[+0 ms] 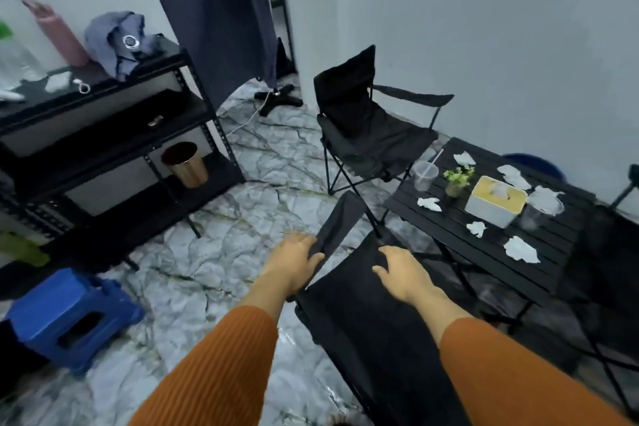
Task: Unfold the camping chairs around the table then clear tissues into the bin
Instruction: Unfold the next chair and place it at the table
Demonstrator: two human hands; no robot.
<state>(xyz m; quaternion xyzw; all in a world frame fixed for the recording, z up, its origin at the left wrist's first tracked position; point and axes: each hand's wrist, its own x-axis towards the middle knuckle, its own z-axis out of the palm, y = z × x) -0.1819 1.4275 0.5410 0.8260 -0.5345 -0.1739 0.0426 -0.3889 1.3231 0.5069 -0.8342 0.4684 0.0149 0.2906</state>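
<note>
A black camping chair [366, 328] stands right in front of me, its fabric partly spread. My left hand [294, 263] grips the chair's left armrest fabric. On the chair's back fabric, my right hand [403, 273] presses down with curled fingers. Another black camping chair [363, 128] stands unfolded by the white wall, beside the low black slatted table [539, 273]. Several crumpled white tissues [520, 249] lie scattered on the table. A copper-coloured bin [186, 166] sits on the bottom shelf of the black rack at left.
On the table are a tissue box [494, 201], a small potted plant [456, 180] and two clear plastic cups [425, 175]. A third dark chair [615, 252] is at the right edge. A blue step stool [69, 318] stands at lower left. A black shelf rack [114, 135] holds clothes and a pink bottle.
</note>
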